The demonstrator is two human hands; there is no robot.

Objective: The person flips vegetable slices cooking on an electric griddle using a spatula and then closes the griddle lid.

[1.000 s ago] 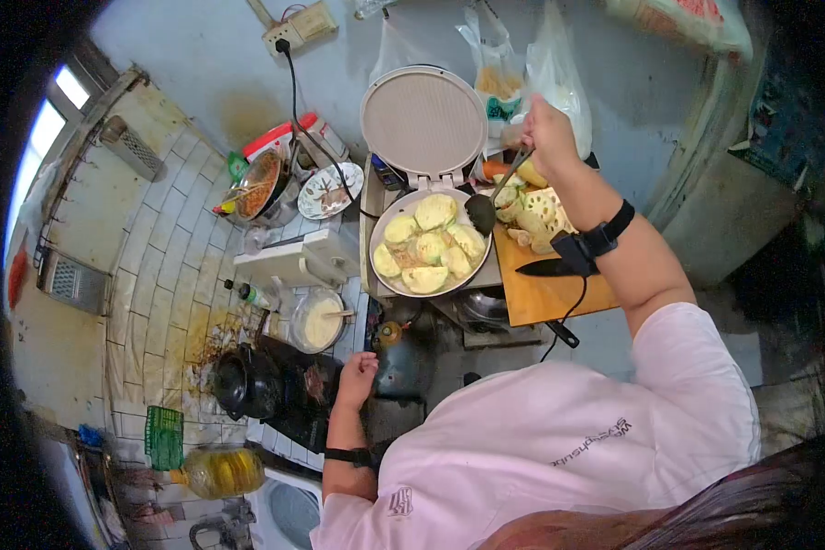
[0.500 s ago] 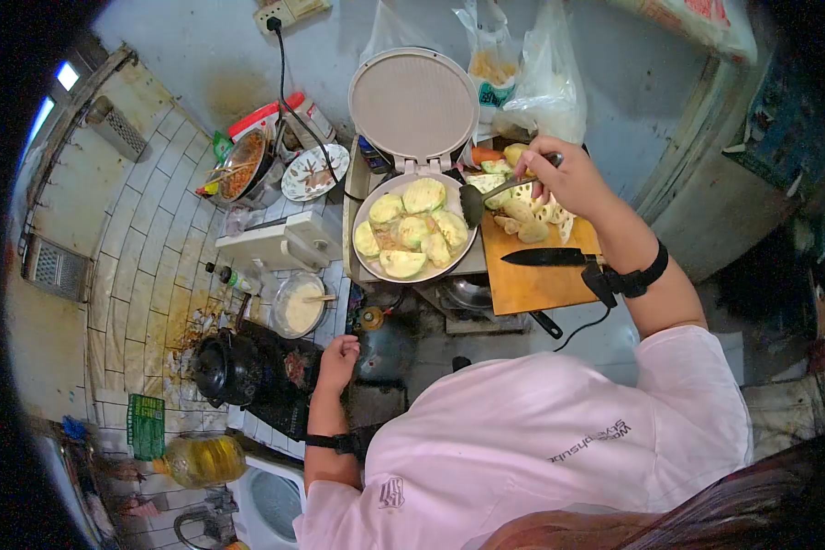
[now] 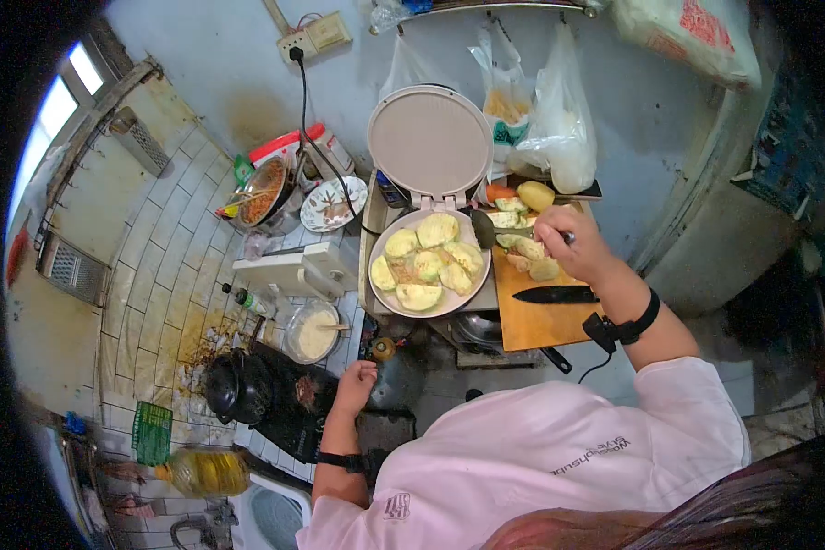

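Note:
My right hand (image 3: 573, 240) is closed around the handle of a dark spatula (image 3: 482, 229). The spatula's head is at the right rim of a round electric griddle (image 3: 486, 286), whose lid (image 3: 431, 137) stands raised. Several pale, batter-coated slices (image 3: 418, 296) lie apart on the griddle. Beneath my right hand is a wooden cutting board (image 3: 533, 321) with cut pieces (image 3: 543, 268) and a black knife (image 3: 555, 294). My left hand (image 3: 357, 380), fingers curled with nothing visible in them, hovers beside a bowl of pale batter (image 3: 313, 335).
At the left stand a black pot (image 3: 234, 385), a bottle of yellow oil (image 3: 206, 472) and a pan of reddish food (image 3: 264, 192). A patterned plate (image 3: 335, 203) sits behind a white appliance (image 3: 289, 270). A power cord (image 3: 316, 128) runs from the socket. A pan handle (image 3: 556, 359) juts out below the board.
The view has tilted, so the scene sits lower and further right. My right hand, still holding the spatula, has shifted slightly toward me over the board. The slices look unmoved.

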